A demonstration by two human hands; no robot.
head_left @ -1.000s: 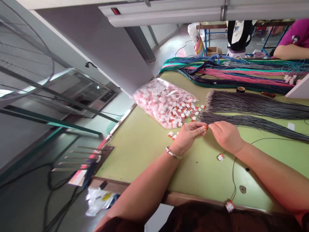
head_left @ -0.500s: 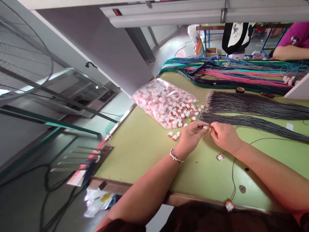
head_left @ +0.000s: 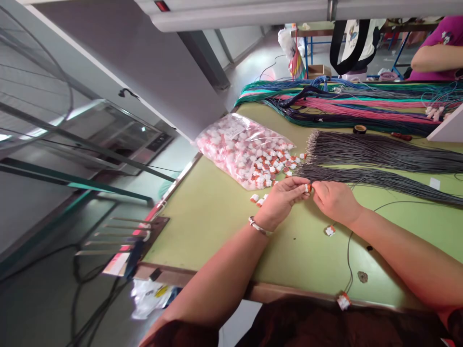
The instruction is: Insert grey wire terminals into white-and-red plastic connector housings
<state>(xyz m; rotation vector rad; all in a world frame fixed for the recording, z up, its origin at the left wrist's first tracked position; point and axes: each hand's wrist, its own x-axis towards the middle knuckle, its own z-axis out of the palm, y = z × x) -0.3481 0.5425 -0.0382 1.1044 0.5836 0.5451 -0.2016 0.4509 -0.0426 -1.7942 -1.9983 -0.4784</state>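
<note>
Head view, centre of frame: shows both forearms stretched up from the bottom edge over a green table, wrists low, knuckles up. Finds left hand curled, thumb and fingertips pinching a small red-and-white connector just right of its knuckles. Puts right hand directly opposite, fingers bunched tight, tips touching that connector; cannot tell whether a wire end sits inside that pinch. Places the connector just below the near end of a grey wire bundle, centre frame. Notes a bracelet on the left wrist. Sees a clear bag of connectors upper left of the hands, mouth open, pieces spilled beside the left hand. Marks a second grey bundle above the first, coloured wires across the top of the table. Spots a loose connector just below the right hand, an edge connector at the table's near rim on a thin black wire. Catches another person's arm top right.
</note>
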